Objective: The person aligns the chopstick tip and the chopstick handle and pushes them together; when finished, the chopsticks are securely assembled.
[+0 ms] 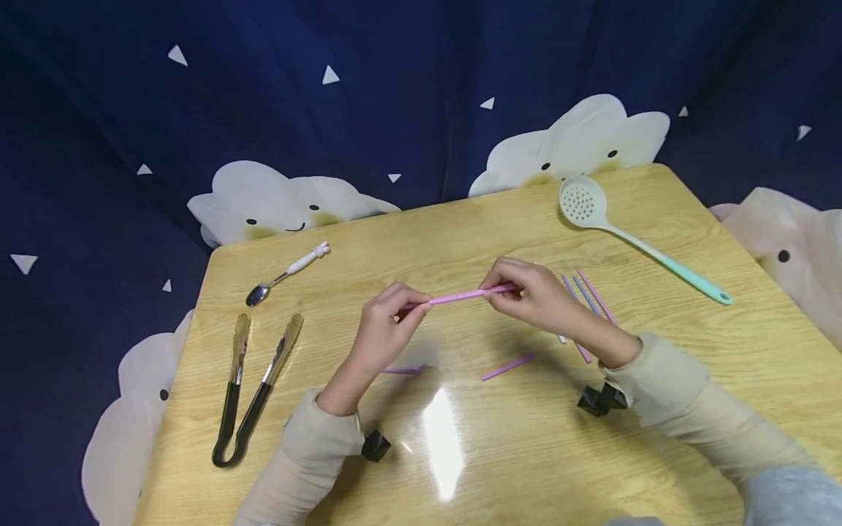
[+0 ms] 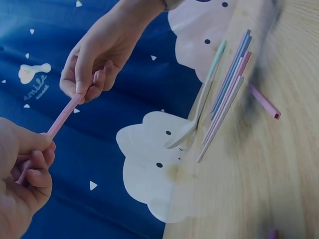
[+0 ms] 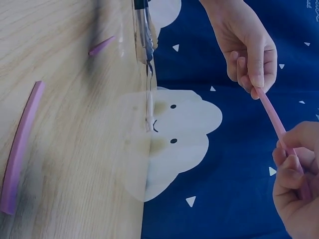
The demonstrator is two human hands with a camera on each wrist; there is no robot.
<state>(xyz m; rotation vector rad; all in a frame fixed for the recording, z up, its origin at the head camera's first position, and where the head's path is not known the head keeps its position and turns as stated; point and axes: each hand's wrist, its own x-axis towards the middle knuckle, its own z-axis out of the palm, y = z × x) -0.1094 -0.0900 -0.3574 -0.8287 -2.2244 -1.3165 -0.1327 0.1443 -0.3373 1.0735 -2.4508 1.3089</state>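
Above the middle of the table, both hands hold a pink straw (image 1: 457, 296) stretched nearly level between them. My left hand (image 1: 388, 321) pinches its left end between thumb and fingers; in the left wrist view, the other fingers curl below. The right hand (image 1: 533, 296) pinches the straw farther right, and its end runs back under the curled fingers, as the right wrist view shows. Two purple-pink straw pieces lie on the wood below: one piece (image 1: 506, 367) between the hands, another piece (image 1: 404, 370) beside the left wrist. Beyond the right hand lie several straws (image 1: 595, 296), blue, pink and white.
On the left of the wooden table (image 1: 526, 453) lie spread tongs (image 1: 250, 394) with black handles and a spoon (image 1: 289, 272) with a white handle. A slotted skimmer (image 1: 645, 245) with a turquoise grip lies at the back right. A dark blue cloud-print curtain (image 1: 408, 95) hangs behind.
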